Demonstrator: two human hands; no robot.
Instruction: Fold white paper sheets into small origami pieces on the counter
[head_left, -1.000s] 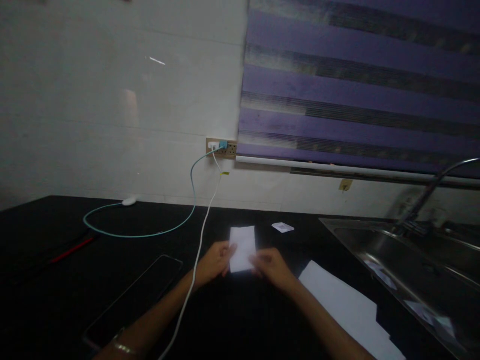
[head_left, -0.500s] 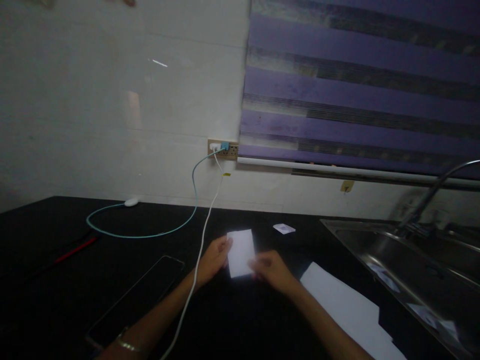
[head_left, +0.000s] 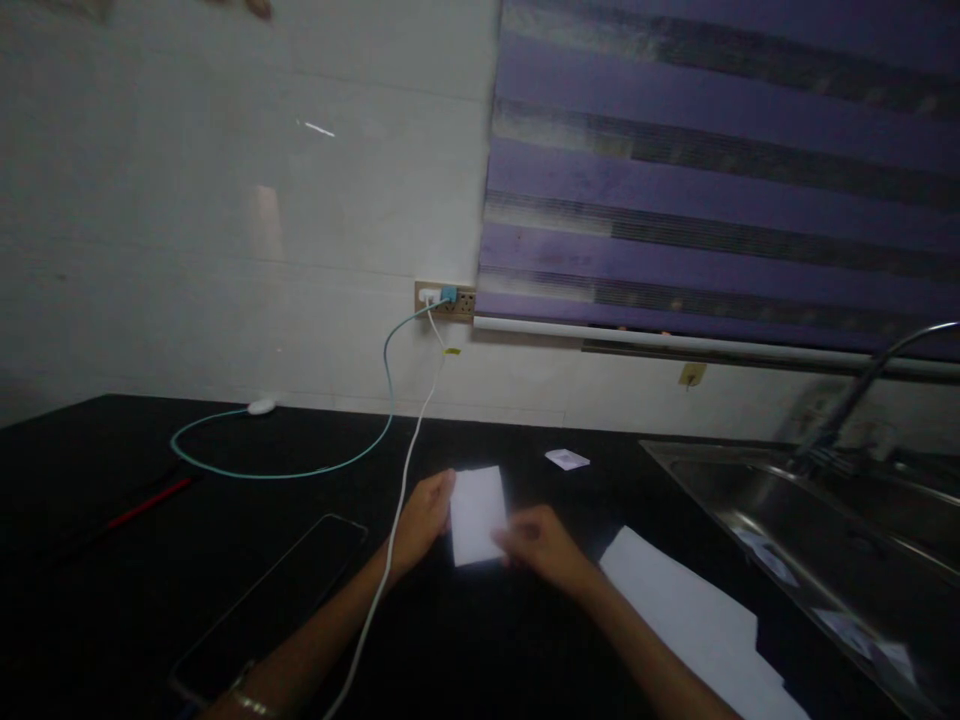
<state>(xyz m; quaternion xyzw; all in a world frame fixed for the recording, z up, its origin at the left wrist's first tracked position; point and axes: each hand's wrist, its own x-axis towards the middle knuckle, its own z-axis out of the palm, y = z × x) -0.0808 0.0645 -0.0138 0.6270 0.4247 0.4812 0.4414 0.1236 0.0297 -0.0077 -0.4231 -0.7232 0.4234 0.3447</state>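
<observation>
A small white rectangle of paper (head_left: 475,510) is held up over the dark countertop, between my two hands. My left hand (head_left: 429,512) grips its left edge, with the fingers partly behind the sheet. At its lower right edge are the closed, slightly blurred fingers of my right hand (head_left: 536,540), pinching the paper. Larger white sheets (head_left: 686,610) lie on the counter beside my right forearm. Beyond my hands lies a small folded piece of paper (head_left: 567,459).
A phone (head_left: 277,600) lies left of my left forearm, over which a white cable (head_left: 406,480) runs from the wall socket (head_left: 465,304). Farther left are a teal cable (head_left: 285,476) and a red-and-black object (head_left: 150,503). Paper scraps (head_left: 766,555) sit along the edge of the sink (head_left: 712,480).
The held paper has moved slightly down and to the left. My left fingers sit closer to its upper left corner, and my right fingers have shifted a little lower.
</observation>
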